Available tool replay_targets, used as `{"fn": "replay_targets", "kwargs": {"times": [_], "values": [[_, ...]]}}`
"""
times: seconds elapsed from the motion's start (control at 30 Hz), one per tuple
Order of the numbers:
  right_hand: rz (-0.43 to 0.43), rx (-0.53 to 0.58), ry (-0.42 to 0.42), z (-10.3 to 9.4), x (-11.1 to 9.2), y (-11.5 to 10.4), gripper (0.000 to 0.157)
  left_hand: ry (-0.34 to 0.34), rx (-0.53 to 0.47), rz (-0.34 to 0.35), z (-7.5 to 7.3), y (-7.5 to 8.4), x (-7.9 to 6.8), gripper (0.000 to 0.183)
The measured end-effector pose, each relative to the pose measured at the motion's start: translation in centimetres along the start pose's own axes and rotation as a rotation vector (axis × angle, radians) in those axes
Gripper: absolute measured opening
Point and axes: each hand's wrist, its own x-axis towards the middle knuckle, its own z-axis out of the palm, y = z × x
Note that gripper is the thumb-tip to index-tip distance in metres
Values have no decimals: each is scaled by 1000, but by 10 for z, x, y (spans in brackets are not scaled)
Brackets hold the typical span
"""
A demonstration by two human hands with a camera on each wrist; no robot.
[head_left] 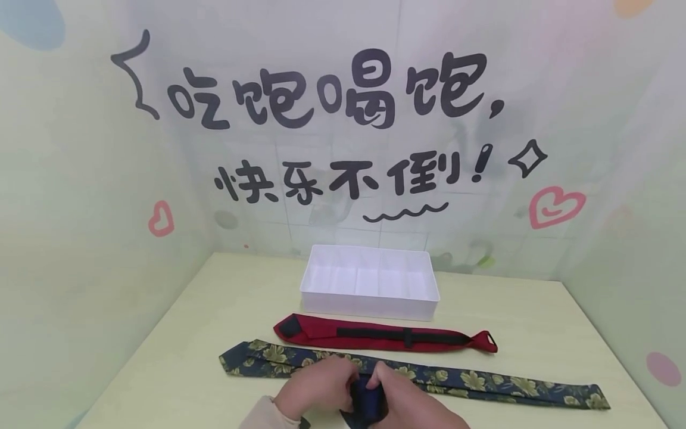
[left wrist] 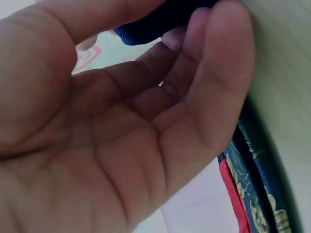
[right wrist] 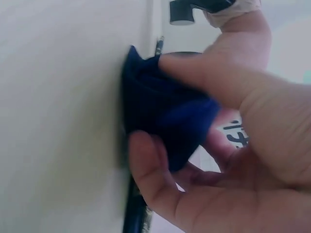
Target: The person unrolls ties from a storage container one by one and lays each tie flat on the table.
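Note:
Both hands hold a dark blue tie [head_left: 370,400], bunched into a compact roll, at the front of the table. My left hand [head_left: 324,384] grips its left side; in the left wrist view, thumb and curled fingers meet around the blue cloth [left wrist: 150,22]. On the other side, my right hand [right wrist: 218,145] pinches the roll between thumb and fingers, and a pointed corner of fabric sticks up. Just behind the hands lies a navy tie with yellow flowers [head_left: 471,381], folded lengthwise. Beyond it is a red tie [head_left: 370,344] with a black strap along it.
A white divided box [head_left: 370,307] stands at the back of the pale yellow table [head_left: 177,357]. Printed curtains or panels [head_left: 343,36] enclose the table at the back and both sides.

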Motion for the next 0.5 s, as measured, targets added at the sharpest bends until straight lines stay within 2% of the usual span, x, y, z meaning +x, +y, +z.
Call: {"fn": "replay_targets", "kwargs": {"times": [0.03,0.13,0.23,0.33,0.5], "values": [[-30,-154,40,2,-4,-3,43,1,1,-13,1,0,1,16],[-68,-426,125,5,-13,-11,52,19,2,-46,7,-2,2,13],[-70,-503,163,7,-16,-14,41,48,1,-82,9,-1,1,9],[-55,-588,196,7,-15,-15,41,66,-16,-132,7,5,-5,15],[-35,-581,238,8,-13,-18,40,43,-30,-198,1,15,-13,23]]}}
